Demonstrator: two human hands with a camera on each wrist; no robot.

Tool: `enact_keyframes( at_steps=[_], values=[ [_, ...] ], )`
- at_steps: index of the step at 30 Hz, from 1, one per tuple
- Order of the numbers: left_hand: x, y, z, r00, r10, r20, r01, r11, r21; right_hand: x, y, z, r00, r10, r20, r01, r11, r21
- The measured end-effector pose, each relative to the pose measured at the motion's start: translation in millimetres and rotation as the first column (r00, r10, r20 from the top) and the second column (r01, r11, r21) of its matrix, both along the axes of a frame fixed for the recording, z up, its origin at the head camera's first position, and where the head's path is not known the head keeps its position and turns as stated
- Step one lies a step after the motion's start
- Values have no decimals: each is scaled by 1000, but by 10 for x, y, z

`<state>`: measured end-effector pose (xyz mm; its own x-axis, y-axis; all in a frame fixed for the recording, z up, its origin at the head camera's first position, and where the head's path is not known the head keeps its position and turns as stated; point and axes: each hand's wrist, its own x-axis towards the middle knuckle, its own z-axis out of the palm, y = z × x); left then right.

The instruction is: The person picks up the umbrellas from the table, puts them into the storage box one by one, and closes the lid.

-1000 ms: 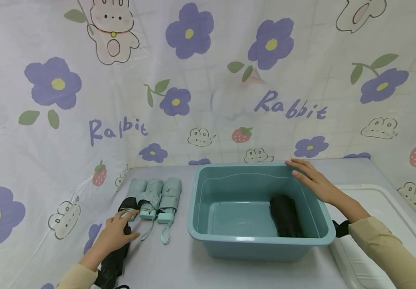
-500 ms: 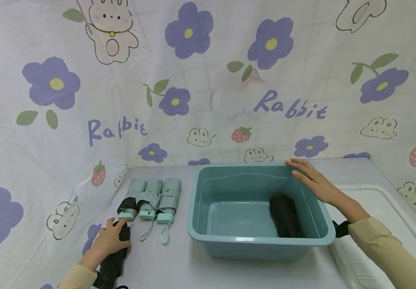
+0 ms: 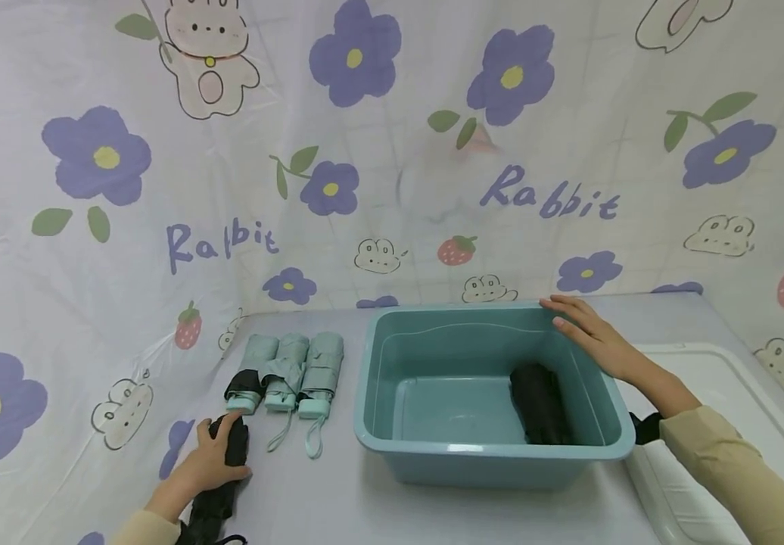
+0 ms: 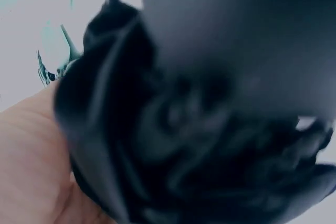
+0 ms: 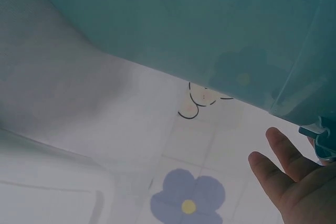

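A folded black umbrella [image 3: 213,506] lies at the front left, its cord loop near the bottom edge. My left hand [image 3: 206,463] grips its upper end, thumb on the right side and fingers over the far side. Black fabric [image 4: 121,129] fills much of the left wrist view, close against the palm. On the right, my right hand [image 3: 596,341] rests on the rim of a blue-green plastic bin [image 3: 474,450], fingers extended. In the right wrist view, fingers [image 5: 286,156] spread below the rim, outside the bin wall. Another folded black umbrella [image 3: 540,405] lies inside the bin, at its right side.
Several mint-green folded umbrellas, such as the rightmost umbrella [image 3: 322,371], lie side by side beyond my left hand, with wrist loops. A white lid [image 3: 698,454] lies right of the bin, under my right forearm. A patterned curtain [image 3: 406,151] hangs behind the table.
My left hand has drawn back from beside the mint-green umbrella handles and closed round the black umbrella's upper end. My right hand stays on the bin's rim.
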<state>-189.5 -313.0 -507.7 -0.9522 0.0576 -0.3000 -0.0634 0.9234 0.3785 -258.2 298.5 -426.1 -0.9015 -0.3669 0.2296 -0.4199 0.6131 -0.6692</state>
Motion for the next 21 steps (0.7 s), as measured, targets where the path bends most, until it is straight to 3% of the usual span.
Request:
enact_keyframes(
  at_steps=[3, 12, 21],
  values=[
    [7, 11, -34, 1000, -19, -21, 19, 1000, -17, 3, 6, 8, 1000, 2, -4, -2, 1000, 1],
    [-55, 30, -66, 997, 8, -80, -13, 998, -62, 12, 5, 34, 1000, 0, 6, 0, 1000, 8],
    [-31, 12, 18, 998, 28, -64, -26, 999, 39, -2, -1, 10, 1000, 1, 4, -1, 1000, 14]
  ],
)
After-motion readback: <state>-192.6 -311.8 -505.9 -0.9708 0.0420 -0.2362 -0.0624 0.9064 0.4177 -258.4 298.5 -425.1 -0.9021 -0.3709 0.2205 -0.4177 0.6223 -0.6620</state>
